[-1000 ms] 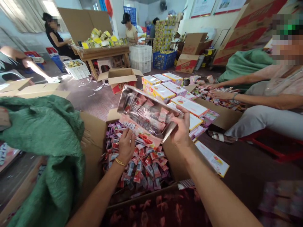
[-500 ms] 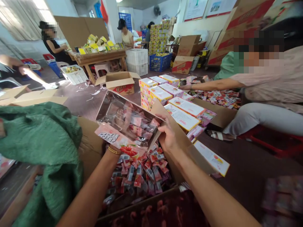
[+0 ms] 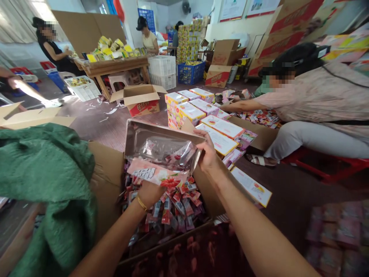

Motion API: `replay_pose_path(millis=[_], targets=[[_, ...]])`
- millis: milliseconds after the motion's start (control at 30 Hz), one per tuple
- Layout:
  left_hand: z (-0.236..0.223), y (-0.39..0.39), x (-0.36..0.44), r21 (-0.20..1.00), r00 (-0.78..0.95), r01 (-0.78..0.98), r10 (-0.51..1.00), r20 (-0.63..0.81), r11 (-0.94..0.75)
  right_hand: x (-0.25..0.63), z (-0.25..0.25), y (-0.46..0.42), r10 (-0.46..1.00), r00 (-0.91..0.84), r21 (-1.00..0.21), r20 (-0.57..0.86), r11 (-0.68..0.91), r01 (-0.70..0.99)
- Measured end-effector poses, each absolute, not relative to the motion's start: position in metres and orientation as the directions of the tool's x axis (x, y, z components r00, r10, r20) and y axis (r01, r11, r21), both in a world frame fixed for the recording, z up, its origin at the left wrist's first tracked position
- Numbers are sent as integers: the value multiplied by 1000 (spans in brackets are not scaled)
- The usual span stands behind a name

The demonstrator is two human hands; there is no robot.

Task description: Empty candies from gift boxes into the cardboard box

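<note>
**One window box above one carton of wrapped sticks**

In the middle of the frame, the right hand has its grip clamped on the window box's right end; inside lie a few packets. The left hand is under the printed front, fingers hidden, so I cannot tell its grip. The carton holds sticks too many for counting. At upper centre, one blue crate contains yellow packs.

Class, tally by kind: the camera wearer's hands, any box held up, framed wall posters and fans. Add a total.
Hands (left hand, right hand): 2
Held box: 1
Framed posters: 2
Fan: 1
Total: 6
</note>
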State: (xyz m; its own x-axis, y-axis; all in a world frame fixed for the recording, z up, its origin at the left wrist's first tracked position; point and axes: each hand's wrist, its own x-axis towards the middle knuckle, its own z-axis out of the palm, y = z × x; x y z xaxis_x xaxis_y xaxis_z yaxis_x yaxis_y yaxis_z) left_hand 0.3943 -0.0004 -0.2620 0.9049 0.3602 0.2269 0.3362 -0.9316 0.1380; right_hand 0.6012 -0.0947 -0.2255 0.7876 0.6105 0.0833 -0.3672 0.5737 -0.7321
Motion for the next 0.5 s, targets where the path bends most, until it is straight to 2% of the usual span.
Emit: replay_pose_path(millis=[67, 100, 233, 333, 433, 500], targets=[[-256, -4, 391, -29, 911, 349, 332, 243, -937, 605, -222, -97, 577, 812, -731, 89, 591, -340], [-254, -4, 390, -66, 897, 371, 340, 283, -926, 606, -220, -98, 574, 814, -728, 92, 597, -338], [-257, 1, 394, 18, 813, 368, 331, 478, -930, 602, -217, -99, 590, 803, -699, 82, 609, -376], [-258, 4, 399, -36, 815, 303, 239, 528, -952, 601, -216, -100, 593, 804, -666, 42, 617, -420], [-254, 7, 402, -110, 787, 346, 224, 576, -932, 602, -217, -100, 592, 805, -646, 42, 631, -430], [-252, 7, 403, -52, 766, 387, 290, 574, -920, 603, -218, -100, 584, 811, -633, 45, 645, -429]])
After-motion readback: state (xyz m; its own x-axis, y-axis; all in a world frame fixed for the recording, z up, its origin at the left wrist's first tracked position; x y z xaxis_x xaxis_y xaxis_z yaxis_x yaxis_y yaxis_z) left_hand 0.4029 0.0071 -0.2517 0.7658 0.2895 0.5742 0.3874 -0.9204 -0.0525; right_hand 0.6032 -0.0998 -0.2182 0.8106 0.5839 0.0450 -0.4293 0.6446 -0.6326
